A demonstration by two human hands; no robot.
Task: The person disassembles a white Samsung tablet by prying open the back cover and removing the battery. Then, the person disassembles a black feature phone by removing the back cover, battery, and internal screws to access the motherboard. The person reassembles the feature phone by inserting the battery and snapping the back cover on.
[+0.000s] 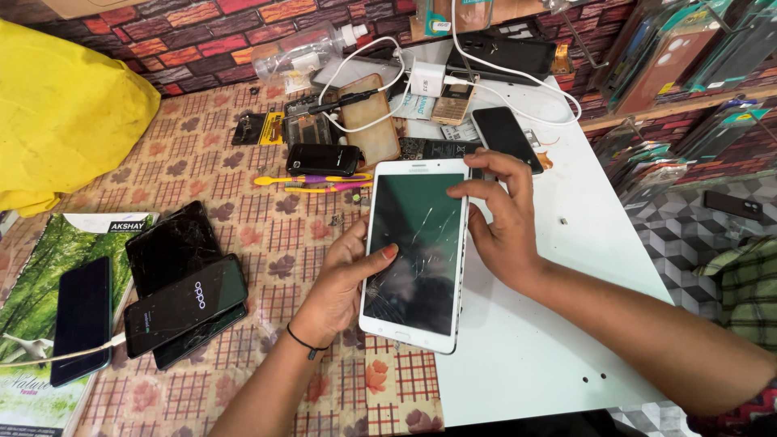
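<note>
A white tablet (414, 251) with a cracked dark screen lies tilted over the join between the patterned cloth and the white board. My left hand (344, 279) grips its left edge, thumb resting on the glass. My right hand (500, 214) holds the upper right edge, with the index finger stretched over the top of the screen. A black band circles my left wrist.
Several phones lie at the left: a lit one (184, 305) on a cracked tablet (171, 245), another (81, 317) on a green book. Toothbrushes (312, 181), a black phone (324, 159), cables and a charger (426, 78) crowd the back. A yellow bag (65, 105) fills the far left.
</note>
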